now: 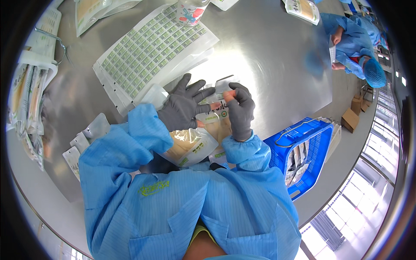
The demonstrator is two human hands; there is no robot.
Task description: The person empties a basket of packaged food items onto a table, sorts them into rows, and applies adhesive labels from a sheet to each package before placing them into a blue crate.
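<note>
Both my hands wear grey gloves with bare fingertips. My left hand (184, 105) lies with spread fingers over the upper part of a printed pouch (213, 121) with tan contents, on the metal table. Beside it, my right hand (241, 112) is closed, thumb and curled fingers together at the pouch's top right; whatever they pinch is too small to make out. A second tan-filled pouch (190, 146) lies nearer to me, overlapping the first. Just beyond my left hand is a sheet of small green stickers (151, 54), stacked on other sheets.
A patterned cup (190, 12) stands on the sheet's far edge. At right is a blue basket (310, 184) holding pouches; at left, a white basket (37, 58) of pouches. More pouches (89, 130) lie left of my arm. Another person (356, 41) in blue works at far right.
</note>
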